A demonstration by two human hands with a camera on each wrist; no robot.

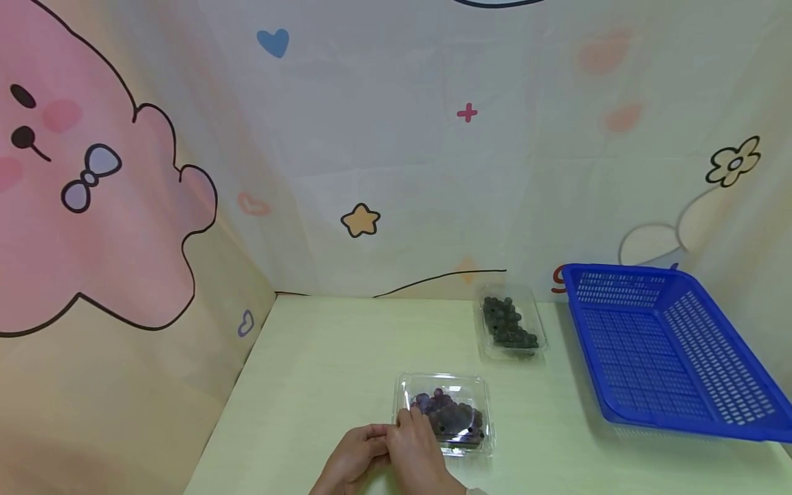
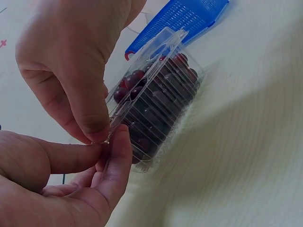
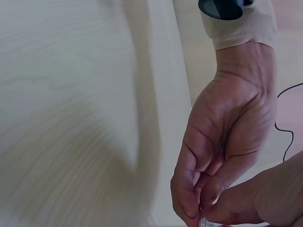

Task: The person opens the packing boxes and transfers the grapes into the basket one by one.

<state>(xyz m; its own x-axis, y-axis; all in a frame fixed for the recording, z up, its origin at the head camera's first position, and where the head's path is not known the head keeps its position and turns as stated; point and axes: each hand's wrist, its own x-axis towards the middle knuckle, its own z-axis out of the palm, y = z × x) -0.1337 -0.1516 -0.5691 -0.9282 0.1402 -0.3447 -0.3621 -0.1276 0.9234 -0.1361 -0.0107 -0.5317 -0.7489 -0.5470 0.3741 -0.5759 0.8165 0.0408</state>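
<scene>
A clear plastic clamshell box (image 1: 442,412) of dark red and purple grapes (image 2: 163,92) sits on the table, lid down over the fruit. At its left side my left hand (image 1: 354,454) pinches the rim between thumb and forefinger. My right hand (image 1: 416,445) pinches the same edge right beside it, fingers bent downward. In the left wrist view the fingertips of both hands meet at the box's near corner, hiding that part of the rim. Only a sliver of the box shows in the right wrist view, below my left hand (image 3: 227,123).
Farther back stands another clear plastic box (image 1: 538,333) with dark grapes (image 1: 507,323). A blue perforated plastic basket (image 1: 650,364) is at the right side of the pale table (image 1: 297,385). A printed cartoon curtain (image 1: 402,151) hangs behind and to the left.
</scene>
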